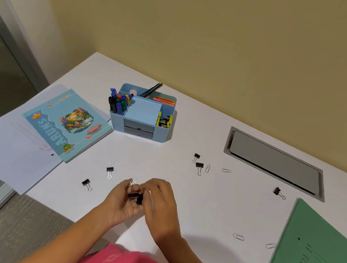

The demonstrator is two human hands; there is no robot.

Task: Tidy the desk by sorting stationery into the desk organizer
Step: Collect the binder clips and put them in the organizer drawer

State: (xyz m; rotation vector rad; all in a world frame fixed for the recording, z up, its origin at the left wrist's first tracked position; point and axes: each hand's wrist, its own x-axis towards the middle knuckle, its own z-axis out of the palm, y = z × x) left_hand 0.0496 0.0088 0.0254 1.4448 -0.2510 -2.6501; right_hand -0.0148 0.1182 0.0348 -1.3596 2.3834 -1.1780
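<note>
Both hands [123, 202] [162, 207] curled, close together

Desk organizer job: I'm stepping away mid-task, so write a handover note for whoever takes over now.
Hands: left hand and right hand together grip a bunch of binder clips above the desk.
Done: markers and some stored clips sit in the desk organizer.
Left: five loose binder clips and four paper clips lie on the desk; the held bunch goes in too.
</note>
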